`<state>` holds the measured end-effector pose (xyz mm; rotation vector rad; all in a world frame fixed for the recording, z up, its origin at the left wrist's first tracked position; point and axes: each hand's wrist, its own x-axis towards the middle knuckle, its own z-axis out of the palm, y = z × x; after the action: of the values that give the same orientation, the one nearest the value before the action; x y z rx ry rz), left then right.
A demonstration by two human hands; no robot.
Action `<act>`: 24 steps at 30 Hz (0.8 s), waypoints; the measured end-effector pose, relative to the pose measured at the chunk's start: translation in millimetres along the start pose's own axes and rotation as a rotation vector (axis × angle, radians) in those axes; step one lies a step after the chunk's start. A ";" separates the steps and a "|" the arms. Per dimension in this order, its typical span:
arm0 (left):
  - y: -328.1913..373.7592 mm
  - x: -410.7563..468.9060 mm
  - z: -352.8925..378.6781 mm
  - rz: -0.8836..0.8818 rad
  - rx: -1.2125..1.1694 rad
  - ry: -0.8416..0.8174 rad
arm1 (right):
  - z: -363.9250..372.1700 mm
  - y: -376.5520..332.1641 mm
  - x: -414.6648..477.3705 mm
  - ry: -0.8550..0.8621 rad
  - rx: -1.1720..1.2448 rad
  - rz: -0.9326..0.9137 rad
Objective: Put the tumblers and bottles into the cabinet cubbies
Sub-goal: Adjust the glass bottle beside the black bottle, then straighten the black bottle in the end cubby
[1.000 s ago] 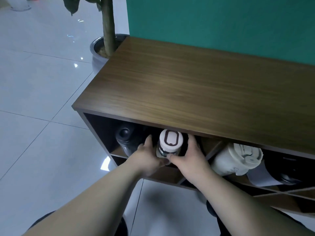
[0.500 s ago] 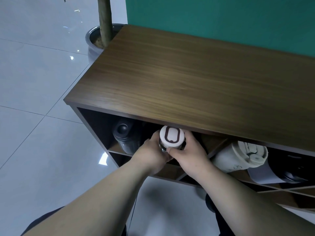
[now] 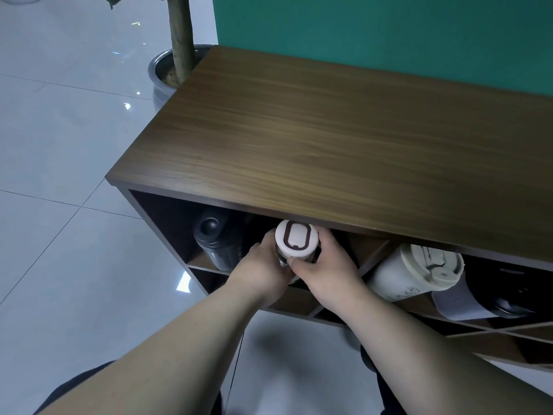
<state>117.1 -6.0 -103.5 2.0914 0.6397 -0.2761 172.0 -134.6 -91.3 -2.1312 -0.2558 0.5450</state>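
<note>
Because the cubbies open sideways under a deep overhanging top, the bottle (image 3: pixel 296 242) goes in lying down, base first, with its cap facing out. Seen from the head camera, the only view, both hands cradle it at the mouth of a top-row cubby: the left hand (image 3: pixel 263 269) cups its left side, the right hand (image 3: pixel 324 272) its right, fingers of each curled and closed around the body, thumbs near the cap. Two hands likely steady it against rolling. The cap is round, smooth and off-white with a dark oval ring; the body beneath looks clear or metallic, though mostly hidden.

In the cubby to the left lies a dark flask (image 3: pixel 214 245), matte and cylindrical. To the right, a cream tumbler (image 3: pixel 414 277) rests tilted against a slanted divider, beside a black bottle (image 3: pixel 490 295) with a grey sleeve. The cabinet (image 3: pixel 329 139) is dark wood-grain laminate.
</note>
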 end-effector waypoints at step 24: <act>-40.7 -64.1 -117.7 -0.247 0.312 -0.096 | 36.7 -57.9 -54.4 -0.293 -0.284 -0.391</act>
<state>36.0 87.9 -38.3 2.2764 0.8414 -0.6477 107.9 -95.0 -47.0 -2.1840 -0.9412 0.6131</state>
